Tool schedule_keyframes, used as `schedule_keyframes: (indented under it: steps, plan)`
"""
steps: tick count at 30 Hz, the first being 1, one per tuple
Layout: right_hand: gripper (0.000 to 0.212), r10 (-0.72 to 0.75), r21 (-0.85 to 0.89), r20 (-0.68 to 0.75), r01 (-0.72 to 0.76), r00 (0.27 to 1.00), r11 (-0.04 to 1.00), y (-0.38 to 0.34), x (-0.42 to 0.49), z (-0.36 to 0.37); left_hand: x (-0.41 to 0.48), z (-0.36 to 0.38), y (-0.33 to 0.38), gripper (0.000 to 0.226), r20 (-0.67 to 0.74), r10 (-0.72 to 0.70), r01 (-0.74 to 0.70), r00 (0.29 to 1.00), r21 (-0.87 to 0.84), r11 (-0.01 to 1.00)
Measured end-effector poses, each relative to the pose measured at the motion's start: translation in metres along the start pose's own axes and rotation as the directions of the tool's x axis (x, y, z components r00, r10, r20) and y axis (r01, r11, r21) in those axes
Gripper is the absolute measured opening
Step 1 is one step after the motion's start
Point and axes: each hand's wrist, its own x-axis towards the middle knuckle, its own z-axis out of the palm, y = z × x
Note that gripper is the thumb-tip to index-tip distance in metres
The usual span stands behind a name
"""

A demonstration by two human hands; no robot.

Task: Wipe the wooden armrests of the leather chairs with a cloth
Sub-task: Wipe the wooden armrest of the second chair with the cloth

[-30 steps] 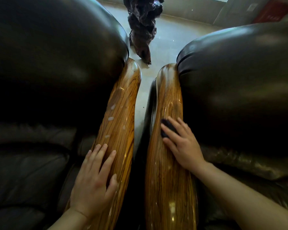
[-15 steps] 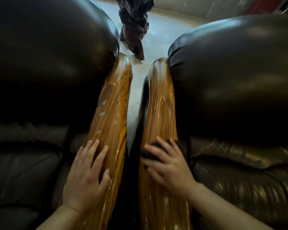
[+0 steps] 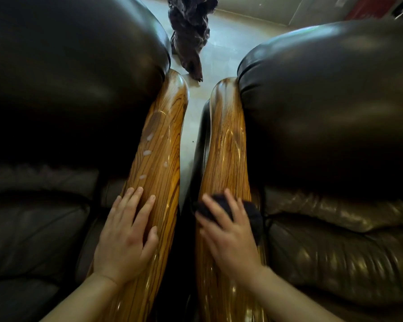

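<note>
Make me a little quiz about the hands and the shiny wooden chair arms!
1. True or false: the left hand holds the cloth.
2. Which armrest carries pale spots? A) left armrest B) right armrest
3. Fill in: the dark cloth lies under the ___ hand.

Key: 1 false, the left hand lies flat and bare on the wood; 2 A; 3 right.
</note>
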Motion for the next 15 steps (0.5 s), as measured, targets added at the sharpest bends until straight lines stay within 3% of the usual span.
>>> schedule_keyframes:
  steps: [2, 4, 9, 13, 15]
  plan:
    - [0.041, -0.115, -0.015, 0.034, 0.116, 0.993, 0.993, 0.007, -0.017, 0.003, 0.000, 0.003, -0.002, 0.064, -0.001, 0.009, -0.009, 1.000, 0.011, 1.000]
    - [0.041, -0.093, -0.020, 0.026, 0.093, 0.995, 0.995, 0.021, 0.009, -0.004, 0.000, 0.005, -0.004, 0.064, 0.000, 0.011, -0.011, 1.000, 0.013, 1.000]
    - [0.047, 0.303, 0.077, 0.018, -0.304, 0.953, 0.950, 0.053, 0.137, -0.022, 0.000, 0.004, -0.003, 0.064, -0.002, 0.003, -0.003, 1.000, 0.014, 1.000]
    - [0.048, 0.421, 0.066, 0.060, -0.425, 0.905, 0.903, 0.087, 0.212, -0.032, 0.001, 0.001, -0.001, 0.064, -0.012, 0.002, -0.003, 1.000, -0.001, 1.000]
    - [0.048, 0.486, 0.145, 0.053, -0.489, 0.872, 0.860, 0.097, 0.231, -0.040, 0.001, 0.000, 0.000, 0.064, -0.010, -0.003, 0.003, 1.000, -0.006, 1.000]
